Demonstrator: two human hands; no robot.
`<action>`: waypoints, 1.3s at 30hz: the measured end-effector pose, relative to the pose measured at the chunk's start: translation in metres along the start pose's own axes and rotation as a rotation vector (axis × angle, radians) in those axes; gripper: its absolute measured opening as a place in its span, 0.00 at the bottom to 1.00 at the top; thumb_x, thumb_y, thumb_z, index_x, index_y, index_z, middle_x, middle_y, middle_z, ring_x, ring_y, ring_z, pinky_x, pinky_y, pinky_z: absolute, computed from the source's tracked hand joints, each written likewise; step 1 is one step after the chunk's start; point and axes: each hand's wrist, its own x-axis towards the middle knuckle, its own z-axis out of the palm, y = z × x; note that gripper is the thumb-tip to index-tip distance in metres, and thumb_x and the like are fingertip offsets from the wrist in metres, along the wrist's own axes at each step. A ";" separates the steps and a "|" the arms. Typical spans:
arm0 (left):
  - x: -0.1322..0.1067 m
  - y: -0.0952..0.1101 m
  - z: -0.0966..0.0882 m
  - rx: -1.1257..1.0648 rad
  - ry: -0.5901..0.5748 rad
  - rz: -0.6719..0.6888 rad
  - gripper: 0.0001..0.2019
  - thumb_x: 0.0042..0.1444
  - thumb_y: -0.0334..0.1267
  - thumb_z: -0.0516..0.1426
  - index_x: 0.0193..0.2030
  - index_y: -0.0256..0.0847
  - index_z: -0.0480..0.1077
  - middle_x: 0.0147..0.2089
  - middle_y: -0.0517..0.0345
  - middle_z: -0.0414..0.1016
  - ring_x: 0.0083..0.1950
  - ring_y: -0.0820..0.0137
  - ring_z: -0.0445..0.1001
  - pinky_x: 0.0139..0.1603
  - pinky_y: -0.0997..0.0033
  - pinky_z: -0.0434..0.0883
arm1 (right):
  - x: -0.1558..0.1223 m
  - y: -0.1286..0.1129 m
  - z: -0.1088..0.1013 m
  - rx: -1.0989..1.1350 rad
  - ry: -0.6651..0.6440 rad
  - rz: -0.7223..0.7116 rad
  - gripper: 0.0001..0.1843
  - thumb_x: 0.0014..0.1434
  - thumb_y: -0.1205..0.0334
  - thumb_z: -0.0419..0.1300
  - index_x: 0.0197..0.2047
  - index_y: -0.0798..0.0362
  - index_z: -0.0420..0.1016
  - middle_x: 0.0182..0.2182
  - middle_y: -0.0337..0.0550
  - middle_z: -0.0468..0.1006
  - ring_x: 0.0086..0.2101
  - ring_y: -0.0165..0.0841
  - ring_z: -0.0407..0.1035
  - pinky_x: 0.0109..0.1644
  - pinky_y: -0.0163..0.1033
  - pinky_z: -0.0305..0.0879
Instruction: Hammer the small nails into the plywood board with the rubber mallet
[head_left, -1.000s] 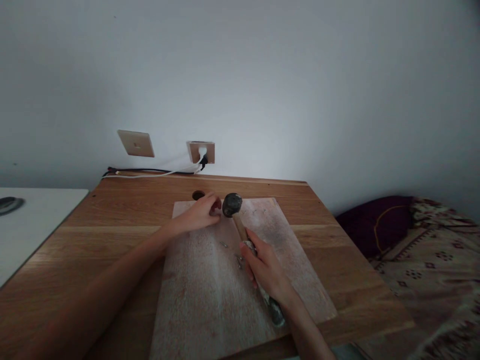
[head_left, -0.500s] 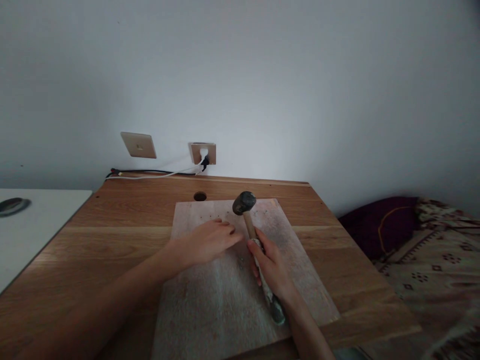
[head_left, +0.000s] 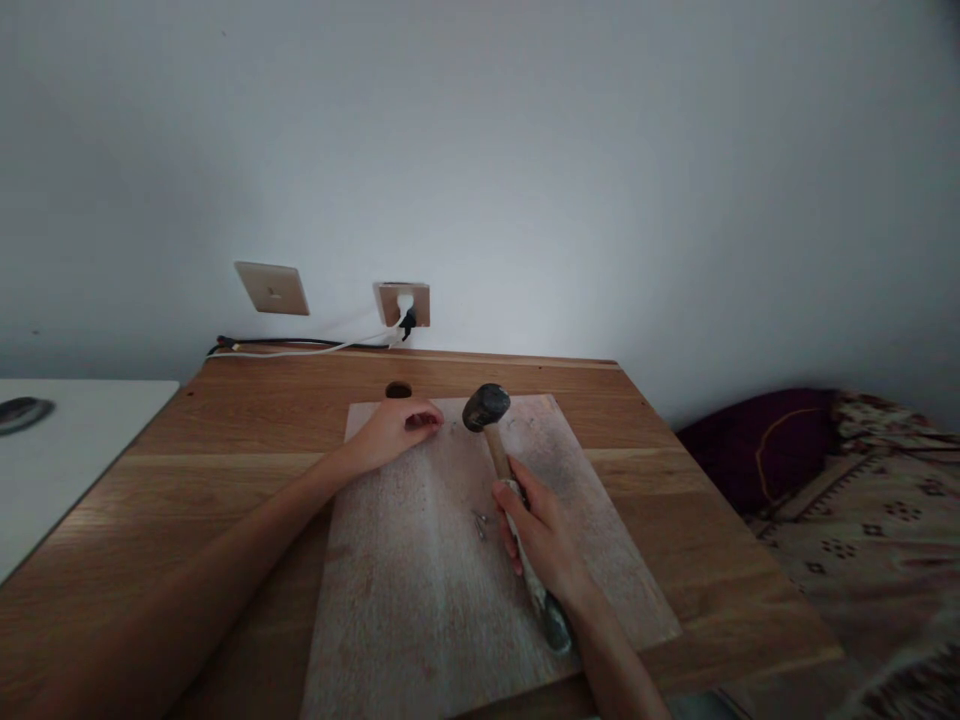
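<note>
A pale wooden board lies on the brown wooden table. My right hand is closed round the wooden handle of a hammer, whose dark head hangs just above the far part of the board. My left hand rests near the board's far left corner, its fingertips pinched together on something small that I cannot make out. A few small nails lie loose on the board just left of my right hand.
A round hole is cut in the table behind the board. Wall sockets with white and black cables sit at the table's back edge. A white surface adjoins on the left, a patterned cloth and dark cushion on the right.
My left hand came back to the nails near my right hand, then moved again to the board's far left with its fingers pinched. The hammer shifted slightly right and stays raised.
</note>
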 end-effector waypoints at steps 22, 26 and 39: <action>0.001 0.001 0.002 0.048 -0.013 -0.011 0.08 0.59 0.30 0.61 0.45 0.41 0.76 0.39 0.57 0.82 0.40 0.65 0.80 0.45 0.65 0.75 | -0.002 -0.001 0.005 0.047 -0.115 -0.060 0.29 0.69 0.42 0.57 0.60 0.56 0.70 0.15 0.24 0.63 0.13 0.26 0.53 0.12 0.28 0.55; 0.000 -0.003 0.003 -0.069 0.009 -0.050 0.21 0.59 0.31 0.61 0.60 0.41 0.70 0.43 0.54 0.84 0.45 0.63 0.83 0.49 0.63 0.77 | 0.000 0.003 0.010 0.004 -0.130 -0.061 0.31 0.71 0.43 0.56 0.67 0.56 0.67 0.16 0.25 0.65 0.14 0.27 0.57 0.13 0.28 0.57; 0.000 0.003 -0.005 0.042 -0.017 -0.029 0.26 0.51 0.27 0.62 0.58 0.41 0.69 0.49 0.52 0.80 0.48 0.61 0.81 0.51 0.61 0.76 | -0.003 -0.001 0.009 -0.048 -0.171 -0.031 0.31 0.70 0.45 0.57 0.69 0.55 0.67 0.15 0.25 0.64 0.13 0.26 0.57 0.12 0.28 0.57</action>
